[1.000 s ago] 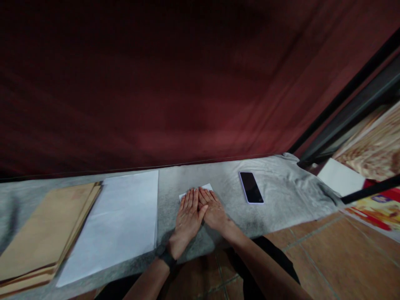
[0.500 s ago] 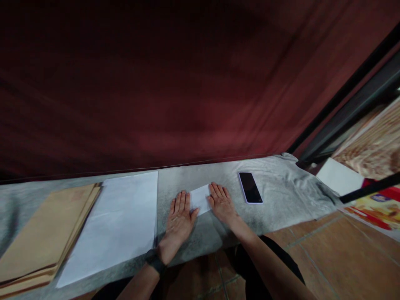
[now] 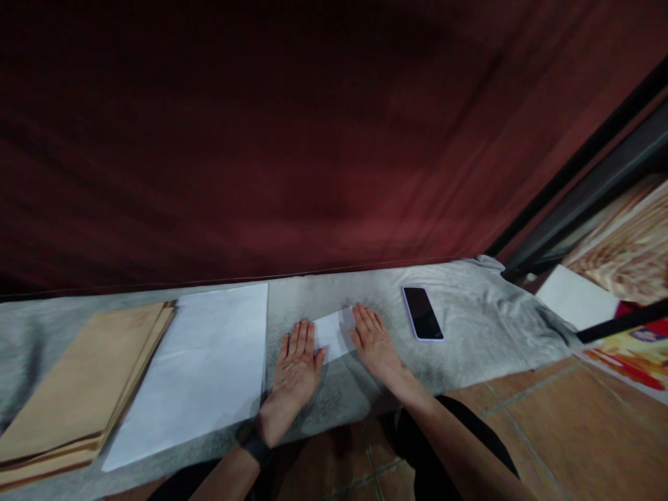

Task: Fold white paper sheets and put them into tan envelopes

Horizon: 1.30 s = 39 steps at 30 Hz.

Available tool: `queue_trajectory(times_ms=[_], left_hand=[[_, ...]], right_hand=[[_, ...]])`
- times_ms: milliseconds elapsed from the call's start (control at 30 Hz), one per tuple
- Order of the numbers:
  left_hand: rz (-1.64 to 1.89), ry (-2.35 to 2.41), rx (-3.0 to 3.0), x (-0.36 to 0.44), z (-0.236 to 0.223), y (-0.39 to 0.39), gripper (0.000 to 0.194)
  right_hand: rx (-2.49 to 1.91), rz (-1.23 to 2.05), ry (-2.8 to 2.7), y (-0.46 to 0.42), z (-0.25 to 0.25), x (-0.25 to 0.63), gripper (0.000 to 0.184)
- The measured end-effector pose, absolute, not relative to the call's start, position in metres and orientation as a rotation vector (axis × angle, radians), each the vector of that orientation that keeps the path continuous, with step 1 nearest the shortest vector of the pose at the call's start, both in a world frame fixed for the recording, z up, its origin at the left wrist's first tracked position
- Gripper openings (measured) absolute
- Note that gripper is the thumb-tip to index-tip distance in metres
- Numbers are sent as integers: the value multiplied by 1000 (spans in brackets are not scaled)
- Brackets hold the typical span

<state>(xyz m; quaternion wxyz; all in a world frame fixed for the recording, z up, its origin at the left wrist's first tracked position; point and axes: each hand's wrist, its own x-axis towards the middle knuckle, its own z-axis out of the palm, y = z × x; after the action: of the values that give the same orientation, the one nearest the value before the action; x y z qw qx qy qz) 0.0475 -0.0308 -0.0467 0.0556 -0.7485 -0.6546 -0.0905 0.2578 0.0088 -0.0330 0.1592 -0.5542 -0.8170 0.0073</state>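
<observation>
A small folded white paper (image 3: 335, 335) lies on the grey cloth between my two hands. My left hand (image 3: 298, 358) rests flat over its left end, fingers stretched out and pointing away from me. Over the right end lies my right hand (image 3: 374, 341), also flat with the fingers extended. Both ends of the paper are partly hidden beneath the hands. To the right of my right hand is a phone (image 3: 423, 313) with a dark screen and a pale purple case. Left of my left hand lies a large white sheet of paper (image 3: 203, 369).
Several brown envelopes (image 3: 88, 376) are stacked at the left, beside the large sheet. The grey cloth (image 3: 485, 327) covers a narrow bench against a dark red curtain (image 3: 313, 153). Dark metal bars (image 3: 584, 167) stand at the right, above a tiled floor (image 3: 584, 424).
My hands have slid slightly apart, the left one leftward, so more of the small paper shows between them. The camera view has shifted a little.
</observation>
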Motion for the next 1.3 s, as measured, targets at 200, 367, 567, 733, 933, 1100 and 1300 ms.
queue_trajectory(times_ms=[200, 367, 567, 733, 933, 1100, 1300], left_hand=[[-287, -1986, -2281, 46, -47, -31, 62], [-253, -1988, -2286, 48, -43, -31, 64], [-273, -1993, -2267, 43, -41, -33, 60], [-412, -1924, -2279, 50, -37, -36, 59], [-474, -1617, -2563, 72, -35, -44, 59], [-389, -1717, -2495, 59, -41, -45, 59], [-272, -1756, -2579, 36, -32, -39, 58]], right_hand=[[-1279, 89, -2508, -16, -42, 234, 53], [-1451, 75, -2443, -9, -43, 247, 55], [-1567, 78, -2417, 0, -41, 262, 58], [-1577, 75, -2416, -1, -42, 262, 58], [-1566, 74, -2422, -1, -43, 262, 58], [-1579, 68, -2407, 1, -44, 267, 58], [-1652, 71, -2392, 3, -40, 272, 56]])
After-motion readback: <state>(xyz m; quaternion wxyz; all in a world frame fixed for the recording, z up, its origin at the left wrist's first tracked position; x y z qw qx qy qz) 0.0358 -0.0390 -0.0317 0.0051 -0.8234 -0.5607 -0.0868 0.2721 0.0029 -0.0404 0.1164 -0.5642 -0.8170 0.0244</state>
